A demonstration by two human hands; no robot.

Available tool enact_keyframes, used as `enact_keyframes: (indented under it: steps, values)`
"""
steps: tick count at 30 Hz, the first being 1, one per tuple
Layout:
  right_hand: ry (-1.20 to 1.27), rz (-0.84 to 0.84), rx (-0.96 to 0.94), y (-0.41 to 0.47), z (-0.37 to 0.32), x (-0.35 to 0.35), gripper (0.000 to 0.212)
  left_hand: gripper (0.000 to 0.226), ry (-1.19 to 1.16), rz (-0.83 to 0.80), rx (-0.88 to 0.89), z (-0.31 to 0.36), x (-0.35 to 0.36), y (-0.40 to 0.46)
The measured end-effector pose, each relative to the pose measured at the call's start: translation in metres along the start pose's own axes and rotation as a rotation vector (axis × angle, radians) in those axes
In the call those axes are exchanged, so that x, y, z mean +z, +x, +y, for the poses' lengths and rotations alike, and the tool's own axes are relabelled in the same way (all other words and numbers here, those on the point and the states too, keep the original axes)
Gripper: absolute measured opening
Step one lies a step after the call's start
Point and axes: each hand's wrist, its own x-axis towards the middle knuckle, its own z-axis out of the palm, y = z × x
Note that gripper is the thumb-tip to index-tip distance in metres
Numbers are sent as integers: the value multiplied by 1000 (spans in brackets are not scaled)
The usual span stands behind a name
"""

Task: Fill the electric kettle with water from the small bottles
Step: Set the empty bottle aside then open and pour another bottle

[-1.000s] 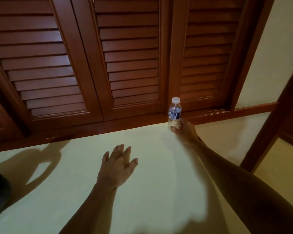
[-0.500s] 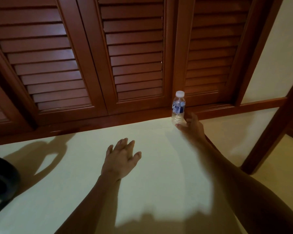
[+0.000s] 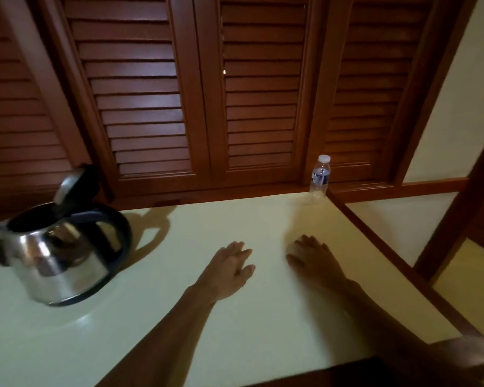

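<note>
Dark louvred wooden shutters [image 3: 148, 101] back a pale cream tabletop [image 3: 162, 325]. Both the left hand [image 3: 229, 268] and right hand [image 3: 312, 258] lie spread flat, holding nothing. Well beyond the right hand stands a small capped clear plastic bottle [image 3: 320, 177]; far left of the left hand sits a steel kettle [image 3: 59, 255], lid up.

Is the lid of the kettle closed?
No, the lid of the kettle stands tilted up, showing the dark opening.

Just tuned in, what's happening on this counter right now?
A person has both hands over the pale countertop, holding nothing: the left hand and right hand lie open, fingers straight. The steel electric kettle stands at the left with its lid flipped up. One small water bottle, cap on, stands upright at the back right corner, untouched.
</note>
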Motion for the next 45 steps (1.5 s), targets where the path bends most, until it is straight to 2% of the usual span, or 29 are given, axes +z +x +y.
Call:
enact_keyframes:
  steps: [3, 7, 10, 14, 19, 21, 24, 30, 32, 35, 38, 45]
  values:
    - [52, -44, -77, -28, -75, 12, 52, 52, -88, -11, 35, -28, -12, -67]
    - [210, -61, -232, -61, -176, 33, 61, 50, -111, -14, 65, -69, -32, -162]
    - [268, -65, -364, -75, -244, 47, 49, 45, -148, 22, 44, -101, -53, -231]
    - [361, -50, -473, -87, -327, 67, 39, 37, -220, 120, -91, -152, -82, -311]
    - [359, -94, -577, -92, -414, 86, 41, 24, -258, 333, -305, -223, -117, -390]
    - [357, -95, -553, -92, -430, 92, 41, 16, -335, 454, -418, -246, -128, -409]
    - [378, -72, -485, -93, -439, 100, 41, 12, -579, 614, -595, -280, -147, -426]
    - [369, -61, -453, -94, -439, 103, 39, 59, -651, 818, -825, -329, -169, -417]
    - [357, -66, -466, -94, -439, 102, 40, 72, -677, 877, -832, -339, -174, -412]
    - [334, -65, -483, -94, -439, 99, 39, 78, -651, 900, -794, -349, -184, -403]
    - [305, -51, -506, -95, -442, 96, 39, 75, -702, 901, -700, -360, -190, -394]
    - [338, -44, -493, -95, -445, 93, 37, 60, -676, 937, -690, -373, -194, -386]
